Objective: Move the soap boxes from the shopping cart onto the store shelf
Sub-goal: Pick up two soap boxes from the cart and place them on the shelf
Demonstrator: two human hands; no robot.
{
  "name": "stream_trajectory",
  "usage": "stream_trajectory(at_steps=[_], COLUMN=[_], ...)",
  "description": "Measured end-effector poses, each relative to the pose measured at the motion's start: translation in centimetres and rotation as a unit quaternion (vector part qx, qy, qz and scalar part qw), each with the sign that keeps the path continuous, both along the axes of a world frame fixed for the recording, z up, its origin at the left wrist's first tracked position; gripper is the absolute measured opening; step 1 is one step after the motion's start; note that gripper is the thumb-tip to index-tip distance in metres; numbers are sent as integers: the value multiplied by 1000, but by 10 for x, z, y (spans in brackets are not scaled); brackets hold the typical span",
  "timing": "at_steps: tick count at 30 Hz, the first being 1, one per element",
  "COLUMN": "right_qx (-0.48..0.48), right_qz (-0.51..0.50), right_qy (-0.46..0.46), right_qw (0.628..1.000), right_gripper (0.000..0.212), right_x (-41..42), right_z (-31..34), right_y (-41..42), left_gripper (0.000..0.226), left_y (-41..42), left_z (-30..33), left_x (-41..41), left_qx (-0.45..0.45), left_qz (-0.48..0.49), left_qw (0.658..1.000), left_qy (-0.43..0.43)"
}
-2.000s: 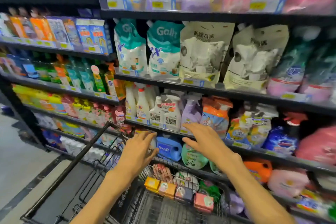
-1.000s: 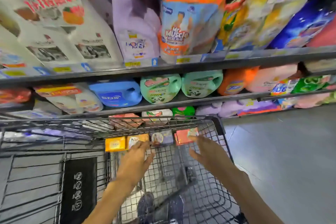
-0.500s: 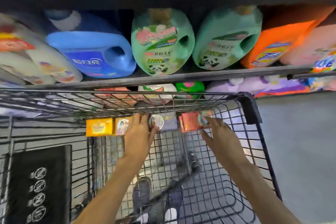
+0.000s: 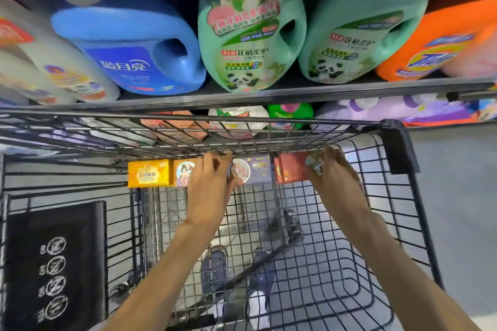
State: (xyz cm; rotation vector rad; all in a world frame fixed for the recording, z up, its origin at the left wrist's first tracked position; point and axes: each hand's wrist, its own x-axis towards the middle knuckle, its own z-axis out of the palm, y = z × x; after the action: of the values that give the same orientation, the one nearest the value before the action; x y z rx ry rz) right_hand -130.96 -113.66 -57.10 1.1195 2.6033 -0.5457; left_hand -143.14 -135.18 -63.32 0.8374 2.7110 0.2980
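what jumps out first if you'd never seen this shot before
Two bare hands reach into the wire shopping cart: the left hand and right hand are at a row of four soap boxes along its far wall, from the yellow soap box to the red soap box. Above, big detergent jugs fill the store shelf, a blue jug beside a green panda jug.

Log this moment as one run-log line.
stage: picking | left hand: on purple soap box | right hand: on red soap box | shelved: none
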Motion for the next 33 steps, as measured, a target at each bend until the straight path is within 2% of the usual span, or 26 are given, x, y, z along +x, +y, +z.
stream_trajectory(at_steps=[3, 6, 13, 16, 18, 20, 24, 25, 28, 33], right_qx=[5, -19, -77, -133, -200, -226, -194, -184, -169, -148], right_qz=[14, 14, -3, -40, -94, -126, -121, -115, -82, -37], right_qy=[-16, -19, 5, 0, 14, 38, 59, 63, 79, 28], right_qw=[1000, 1000, 997, 990, 975, 965, 972, 974, 979, 988], right_gripper=[76, 63, 51, 48, 45, 49, 69, 70, 54, 64], right_x=[-1, -7, -8, -12, -9, -6, -2, -1, 2, 5], right_z=[-12, -13, -8, 1, 1, -2, -2, -2, 3, 6], right_y=[5, 11, 13, 12, 16, 20, 20, 21, 22, 28], left_gripper=[65, 64, 56, 50, 50, 53, 59, 59, 59, 57], left_y=[0, 1, -3, -1, 2, 4, 3, 1, -3, -9], left_z=[-2, -2, 9, 13, 14, 14, 14, 15, 18, 20], left_x=[-1, -4, -7, -8, -9, -9, -10, -10, -9, -8], left_qx=[-13, -36, -22, 4, 21, 31, 23, 23, 31, 39], left_qz=[-13, -30, -43, -17, -4, 1, -7, -11, -18, 4], left_qw=[1000, 999, 999, 998, 997, 995, 995, 994, 992, 990], left_qy=[1, 12, -3, -54, -80, -92, -101, -105, -117, -137])
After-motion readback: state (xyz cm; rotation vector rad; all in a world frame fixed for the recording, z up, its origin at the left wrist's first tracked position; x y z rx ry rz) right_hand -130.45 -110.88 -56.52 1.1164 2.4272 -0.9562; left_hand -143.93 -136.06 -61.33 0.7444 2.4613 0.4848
